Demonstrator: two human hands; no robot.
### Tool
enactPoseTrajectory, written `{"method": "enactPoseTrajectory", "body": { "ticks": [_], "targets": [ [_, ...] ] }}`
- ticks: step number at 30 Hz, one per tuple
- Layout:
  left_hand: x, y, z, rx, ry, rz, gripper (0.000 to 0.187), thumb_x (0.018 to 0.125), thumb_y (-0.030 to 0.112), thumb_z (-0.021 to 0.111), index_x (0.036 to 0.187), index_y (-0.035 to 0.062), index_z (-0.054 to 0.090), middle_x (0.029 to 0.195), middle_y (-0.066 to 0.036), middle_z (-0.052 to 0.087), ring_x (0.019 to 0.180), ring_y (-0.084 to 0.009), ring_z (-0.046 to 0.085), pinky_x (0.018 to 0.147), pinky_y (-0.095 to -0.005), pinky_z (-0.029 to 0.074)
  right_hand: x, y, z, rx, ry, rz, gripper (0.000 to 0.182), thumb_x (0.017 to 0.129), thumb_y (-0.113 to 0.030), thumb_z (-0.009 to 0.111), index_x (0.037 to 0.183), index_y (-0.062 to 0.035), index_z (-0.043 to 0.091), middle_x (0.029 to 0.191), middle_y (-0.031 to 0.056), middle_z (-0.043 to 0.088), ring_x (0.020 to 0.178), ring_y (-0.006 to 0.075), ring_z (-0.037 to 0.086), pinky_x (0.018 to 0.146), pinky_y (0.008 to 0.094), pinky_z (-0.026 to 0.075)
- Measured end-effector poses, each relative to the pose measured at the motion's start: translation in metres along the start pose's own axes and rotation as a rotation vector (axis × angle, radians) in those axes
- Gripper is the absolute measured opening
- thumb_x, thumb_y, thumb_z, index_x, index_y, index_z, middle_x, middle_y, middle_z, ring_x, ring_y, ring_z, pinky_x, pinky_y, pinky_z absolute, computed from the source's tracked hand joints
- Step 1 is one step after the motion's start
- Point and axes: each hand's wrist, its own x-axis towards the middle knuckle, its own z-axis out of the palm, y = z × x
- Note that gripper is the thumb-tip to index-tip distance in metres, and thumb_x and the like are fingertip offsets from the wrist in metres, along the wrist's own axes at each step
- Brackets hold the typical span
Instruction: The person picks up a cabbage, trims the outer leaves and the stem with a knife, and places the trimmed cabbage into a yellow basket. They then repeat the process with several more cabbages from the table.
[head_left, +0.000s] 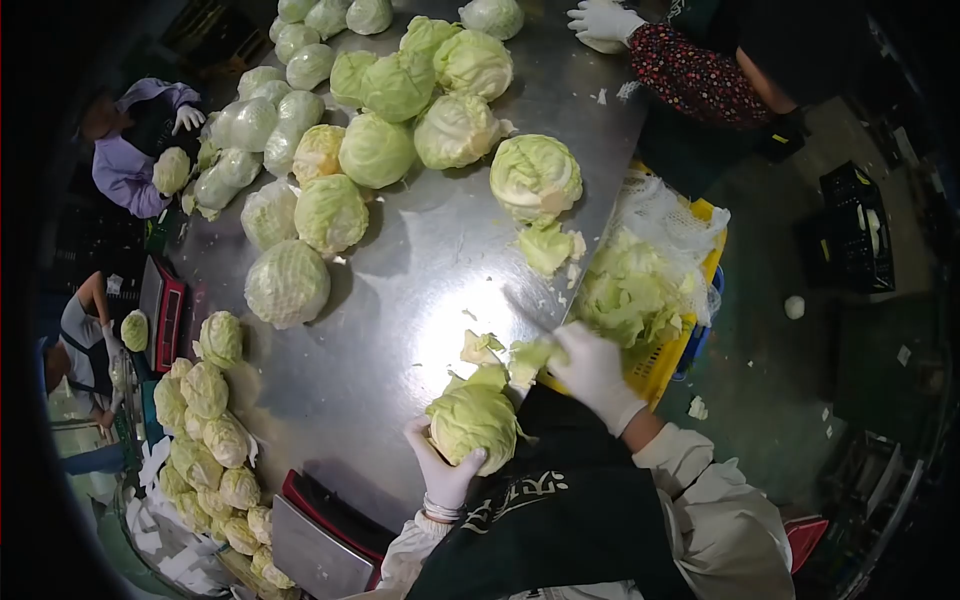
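Gloved in white, my left hand [442,470] is wrapped round a green cabbage [473,428] at the table's near edge. My right hand [592,372], also gloved, is closed on a knife [528,308], whose blurred blade points up and left over the table. A loose green leaf [530,360] lies against the right hand's fingers, just above the cabbage. Leaf scraps [481,347] rest on the metal table [400,260] beside it. Right of the table, a yellow crate [655,368] holds cut leaves [630,290] and a white net.
Loose cabbages [376,150] and wrapped ones [250,122] cover the far left of the table. Napa cabbages [205,390] are piled at left. A scale [320,550] stands near my left arm, another [165,305] farther off. Co-workers are at the left and far right, one gloved hand [605,22] on the table.
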Motion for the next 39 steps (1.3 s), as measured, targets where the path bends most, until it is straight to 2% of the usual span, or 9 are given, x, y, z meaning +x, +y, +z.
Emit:
{"method": "enactPoseTrajectory", "body": {
  "ticks": [3, 5, 8, 18, 21, 26, 30, 33, 39],
  "targets": [
    [0.002, 0.003, 0.002, -0.123, -0.095, 0.09, 0.093, 0.068, 0.026, 0.092, 0.136, 0.0036, 0.032, 0.133, -0.017, 0.043, 0.129, -0.0284, 0.045, 0.113, -0.0443, 0.036, 0.015, 0.0, -0.049, -0.107, 0.042, 0.167, 0.056, 0.083, -0.031, 0.073, 0.136, -0.0158, 0.063, 0.109, 0.0146, 0.069, 0.081, 0.0295, 0.071, 0.072, 0.0385, 0.058],
    [0.011, -0.006, 0.006, -0.036, -0.154, 0.21, 0.094, 0.067, 0.026, 0.092, 0.136, 0.0042, 0.033, 0.136, -0.02, 0.042, 0.132, -0.0312, 0.044, 0.114, -0.0463, 0.036, 0.009, -0.033, -0.063, 0.151, -0.021, -0.075, 0.06, 0.081, -0.033, 0.08, 0.129, -0.0011, 0.063, 0.112, 0.0145, 0.069, 0.09, 0.0292, 0.071, 0.076, 0.0365, 0.058],
    [0.031, -0.004, 0.012, 0.165, -0.258, 0.451, 0.097, 0.063, 0.028, 0.094, 0.138, 0.0062, 0.037, 0.144, -0.026, 0.039, 0.136, -0.0384, 0.042, 0.114, -0.0512, 0.035, 0.001, -0.062, -0.067, 0.418, -0.499, 0.031, 0.069, 0.077, -0.04, 0.083, 0.128, 0.0014, 0.063, 0.109, 0.0163, 0.07, 0.086, 0.0244, 0.072, 0.075, 0.0357, 0.056],
    [0.042, 0.018, 0.008, 0.499, -0.486, 0.639, 0.094, 0.062, 0.028, 0.091, 0.144, 0.0122, 0.048, 0.151, -0.027, 0.035, 0.143, -0.0501, 0.034, 0.116, -0.0586, 0.031, 0.009, 0.003, -0.034, 0.108, -0.089, -0.004, 0.04, 0.08, -0.015, 0.069, 0.12, -0.0077, 0.067, 0.109, 0.015, 0.07, 0.088, 0.0329, 0.071, 0.074, 0.0397, 0.058],
    [0.039, 0.015, -0.003, 0.533, -0.501, 0.558, 0.093, 0.063, 0.028, 0.088, 0.146, 0.0122, 0.048, 0.156, -0.029, 0.029, 0.146, -0.0514, 0.029, 0.118, -0.059, 0.027, 0.019, 0.018, -0.041, -0.154, -0.009, 0.193, 0.056, 0.083, -0.018, 0.065, 0.139, -0.0175, 0.057, 0.13, 0.0116, 0.063, 0.081, 0.0316, 0.07, 0.07, 0.0418, 0.058],
    [0.039, 0.022, 0.008, 0.413, -0.475, 0.432, 0.087, 0.068, 0.028, 0.084, 0.146, 0.0109, 0.048, 0.158, -0.03, 0.027, 0.148, -0.0499, 0.028, 0.118, -0.058, 0.027, 0.016, -0.033, -0.068, 0.345, -0.403, 0.019, 0.065, 0.084, -0.023, 0.068, 0.145, -0.013, 0.05, 0.148, 0.0147, 0.052, 0.093, 0.0331, 0.071, 0.083, 0.0414, 0.057],
    [0.043, 0.0, -0.003, 0.197, -0.39, 0.323, 0.092, 0.076, 0.033, 0.084, 0.151, 0.0073, 0.036, 0.157, -0.027, 0.029, 0.147, -0.0427, 0.033, 0.118, -0.0528, 0.032, 0.012, -0.013, -0.023, 0.507, -0.283, -0.111, 0.052, 0.083, -0.021, 0.068, 0.134, -0.0134, 0.059, 0.133, 0.0161, 0.063, 0.09, 0.0328, 0.071, 0.083, 0.0402, 0.056],
    [0.048, 0.017, -0.021, -0.066, -0.283, 0.122, 0.101, 0.077, 0.032, 0.086, 0.154, 0.0031, 0.028, 0.155, -0.025, 0.033, 0.143, -0.0381, 0.04, 0.116, -0.0493, 0.037, 0.014, -0.002, -0.022, 0.4, -0.393, 0.068, 0.03, 0.083, -0.019, 0.069, 0.11, -0.0077, 0.069, 0.088, 0.0176, 0.07, 0.089, 0.0335, 0.071, 0.078, 0.0416, 0.056],
    [0.045, 0.028, -0.027, -0.053, -0.278, 0.017, 0.12, 0.068, 0.019, 0.094, 0.159, -0.0008, 0.019, 0.154, -0.02, 0.037, 0.14, -0.031, 0.045, 0.114, -0.0444, 0.042, 0.001, 0.019, -0.05, -0.132, -0.124, 0.267, 0.043, 0.082, -0.021, 0.072, 0.122, -0.0086, 0.066, 0.118, 0.0145, 0.068, 0.095, 0.0331, 0.071, 0.081, 0.0423, 0.057]
  ]
}}
